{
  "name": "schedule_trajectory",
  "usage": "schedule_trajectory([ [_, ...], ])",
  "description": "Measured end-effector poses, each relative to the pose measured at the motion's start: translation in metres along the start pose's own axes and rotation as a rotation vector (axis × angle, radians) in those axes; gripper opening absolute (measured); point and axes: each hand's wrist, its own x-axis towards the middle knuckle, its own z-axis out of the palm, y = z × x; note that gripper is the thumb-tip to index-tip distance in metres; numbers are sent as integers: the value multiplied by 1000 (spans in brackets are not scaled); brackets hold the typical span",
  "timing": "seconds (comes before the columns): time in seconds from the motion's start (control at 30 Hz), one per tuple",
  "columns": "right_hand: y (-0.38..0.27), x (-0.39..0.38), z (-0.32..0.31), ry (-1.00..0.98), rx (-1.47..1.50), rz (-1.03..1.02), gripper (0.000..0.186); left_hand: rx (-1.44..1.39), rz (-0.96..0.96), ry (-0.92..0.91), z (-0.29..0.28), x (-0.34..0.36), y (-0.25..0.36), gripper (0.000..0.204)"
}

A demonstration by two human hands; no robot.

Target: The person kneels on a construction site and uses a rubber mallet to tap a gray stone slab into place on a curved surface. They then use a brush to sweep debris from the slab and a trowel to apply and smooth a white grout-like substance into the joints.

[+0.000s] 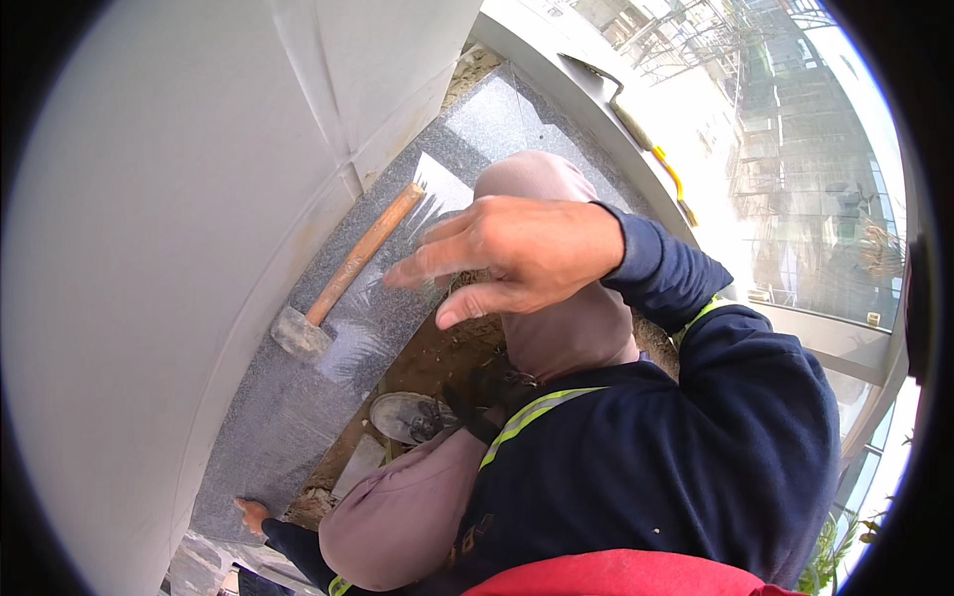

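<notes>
My right hand (512, 253) is raised in mid-view, fingers apart and empty, above my bent legs in mauve trousers (397, 512) and the long speckled grey stone slab (238, 447). Just left of it on the slab lies a mallet with a wooden handle (363, 253) and a grey head (301, 334). My left hand (253, 515) rests at the lower left on the slab's near end, its fingertips touching the stone, with nothing visible in it. A grey shoe (407, 417) shows between slab and leg.
A pale wall (169, 248) curves along the left. At upper right, a metal ledge (527, 35) carries a trowel (624, 109) and a yellow-handled tool (676, 184), before a bright glazed facade (795, 149). Dirt (427, 358) and rubble show beside the slab.
</notes>
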Motion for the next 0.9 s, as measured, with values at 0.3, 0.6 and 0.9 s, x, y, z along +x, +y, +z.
schedule_trajectory([
  [0.3, 252, -183, -19, 149, -716, 894, 80, 180, 558, 83, 2, -171, 108, 98],
  [0.6, 273, -208, 79, 342, -775, 924, 73, 372, 863, 106, -125, -193, 140, 78],
  [0.9, 272, -224, 58, 338, -700, 799, 61, 59, 1095, -258, -200, -387, 251, 53],
])
